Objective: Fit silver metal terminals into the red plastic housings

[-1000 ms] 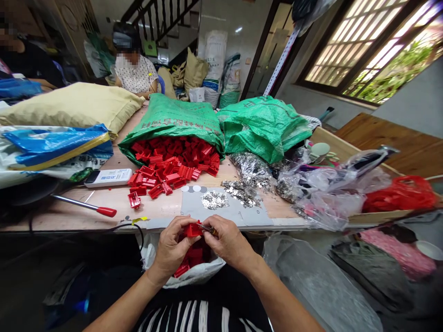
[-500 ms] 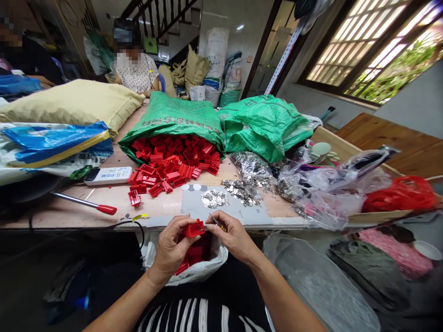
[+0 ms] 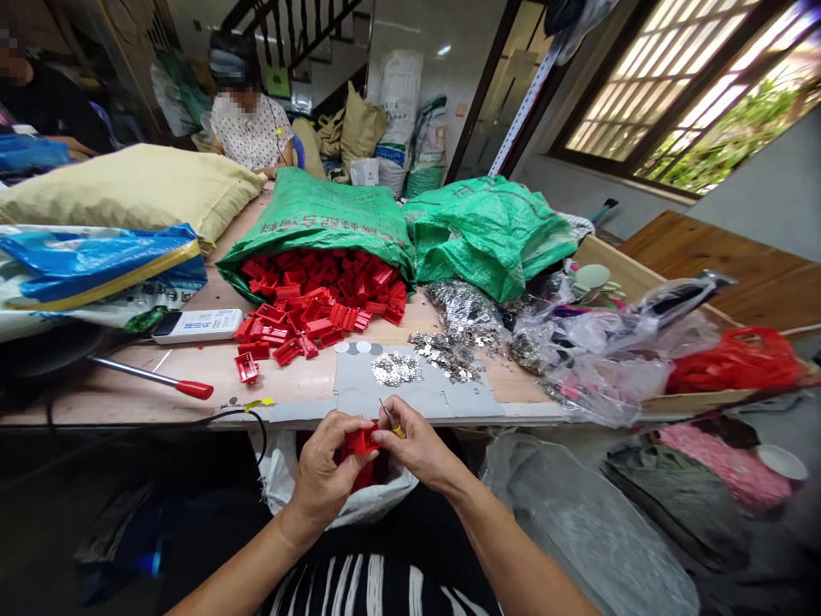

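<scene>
My left hand (image 3: 324, 466) is closed around a small red plastic housing (image 3: 361, 439), just below the table's front edge. The fingers of my right hand (image 3: 418, 445) touch the housing's right side. That same hand also grips a small yellow-handled tool (image 3: 398, 429), its thin metal shaft pointing up and left; the exact kind of tip is too small to make out. Under both hands, a white woven bag (image 3: 378, 505) stands open with more red housings inside. On a grey sheet (image 3: 359, 392) ahead lie small flat silvery metal pieces (image 3: 396, 369).
Red housings (image 3: 314, 321) spill from a green sack (image 3: 333, 210) on the table. A lever with a red grip (image 3: 194, 390) juts in from the left. Plastic bags (image 3: 596, 359) crowd the right side. Another person (image 3: 250, 128) sits across the table.
My right hand has come in against the red housing, and its fingers now touch it. The yellow-handled tool has swung more upright. My left hand keeps hold of the housing, now slightly lower.
</scene>
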Demonstrator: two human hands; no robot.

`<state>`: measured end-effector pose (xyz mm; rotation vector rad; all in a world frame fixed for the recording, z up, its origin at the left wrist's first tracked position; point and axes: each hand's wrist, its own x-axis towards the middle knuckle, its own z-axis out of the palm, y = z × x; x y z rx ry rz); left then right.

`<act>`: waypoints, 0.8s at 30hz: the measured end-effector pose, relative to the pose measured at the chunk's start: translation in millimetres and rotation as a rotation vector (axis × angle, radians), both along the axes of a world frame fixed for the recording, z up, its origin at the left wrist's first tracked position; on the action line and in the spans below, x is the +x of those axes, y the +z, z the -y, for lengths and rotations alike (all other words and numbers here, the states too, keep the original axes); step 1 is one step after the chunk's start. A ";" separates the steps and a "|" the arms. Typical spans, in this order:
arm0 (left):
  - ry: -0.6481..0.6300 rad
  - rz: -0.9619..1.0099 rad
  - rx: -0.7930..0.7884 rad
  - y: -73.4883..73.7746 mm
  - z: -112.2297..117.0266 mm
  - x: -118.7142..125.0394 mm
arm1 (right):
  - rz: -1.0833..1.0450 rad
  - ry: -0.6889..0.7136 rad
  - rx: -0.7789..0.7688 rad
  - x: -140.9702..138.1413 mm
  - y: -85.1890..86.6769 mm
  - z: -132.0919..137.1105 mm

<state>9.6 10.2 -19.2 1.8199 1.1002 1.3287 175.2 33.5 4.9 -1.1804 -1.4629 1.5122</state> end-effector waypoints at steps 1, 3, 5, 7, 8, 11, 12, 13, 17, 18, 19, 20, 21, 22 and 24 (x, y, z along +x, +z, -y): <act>-0.005 -0.002 0.001 -0.4 0.0 0.3 | -0.010 0.000 -0.014 0.3 -1.8 0.9; -0.014 -0.003 -0.002 -0.7 -0.2 0.2 | -0.053 0.013 -0.067 1.6 -5.4 2.7; -0.023 0.004 -0.015 -0.6 -0.3 -0.6 | -0.131 0.049 -0.152 3.3 -8.5 4.2; -0.034 0.019 -0.031 -0.2 -0.1 -1.6 | -0.212 0.090 -0.233 5.1 -10.5 5.1; -0.042 0.029 -0.039 0.0 -0.1 -2.1 | -0.241 0.101 -0.259 5.9 -11.0 5.4; -0.069 0.070 -0.070 0.9 -1.2 -3.7 | -0.277 0.104 -0.292 8.3 -10.8 5.6; -0.085 0.091 -0.085 1.3 -2.0 -4.3 | -0.286 0.108 -0.308 8.9 -10.7 5.5; -0.107 0.119 -0.104 1.7 -3.0 -4.9 | -0.300 0.114 -0.326 9.4 -10.8 5.4; -0.203 0.336 -0.236 1.9 -5.6 -6.7 | -0.411 0.144 -0.411 9.4 -14.1 5.6; -0.219 0.402 -0.284 1.3 -5.6 -7.0 | -0.437 0.148 -0.430 8.7 -15.3 5.9; -0.230 0.460 -0.331 0.3 -5.5 -7.3 | -0.454 0.151 -0.446 7.9 -16.4 6.2; -0.237 0.509 -0.375 -1.0 -5.2 -7.7 | -0.461 0.155 -0.457 7.0 -17.2 6.4; -0.245 0.549 -0.416 -2.5 -5.0 -8.0 | -0.458 0.159 -0.461 6.2 -17.6 6.4; -0.252 0.581 -0.453 -4.3 -5.1 -8.3 | -0.445 0.167 -0.456 5.7 -17.6 5.9; -0.261 0.630 -0.527 -7.9 -6.0 -9.0 | -0.380 0.198 -0.426 6.6 -15.8 2.9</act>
